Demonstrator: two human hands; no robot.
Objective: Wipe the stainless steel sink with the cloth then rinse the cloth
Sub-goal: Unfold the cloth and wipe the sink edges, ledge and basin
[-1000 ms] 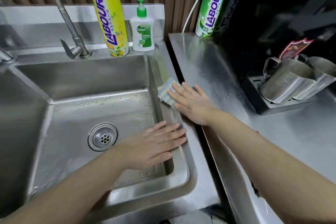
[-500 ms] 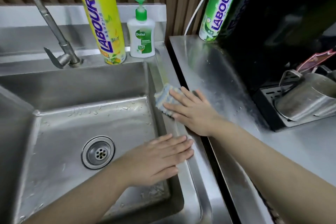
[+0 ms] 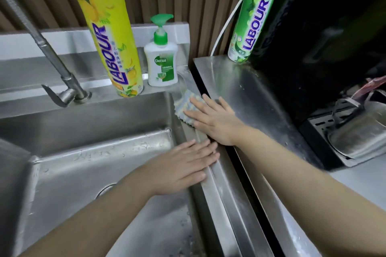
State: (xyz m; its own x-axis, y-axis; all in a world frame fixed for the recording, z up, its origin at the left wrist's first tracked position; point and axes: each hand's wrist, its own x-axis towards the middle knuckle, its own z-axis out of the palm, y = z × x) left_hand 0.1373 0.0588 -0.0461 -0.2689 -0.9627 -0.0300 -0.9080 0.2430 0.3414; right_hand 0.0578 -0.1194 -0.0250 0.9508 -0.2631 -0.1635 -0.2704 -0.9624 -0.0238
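two detergent bottles (image 3: 108,48) (image 3: 252,25), one soap pump (image 3: 161,64), one cloth (image 3: 183,103), two hands (image 3: 183,169) (image 3: 215,123), one tap (image 3: 66,89)
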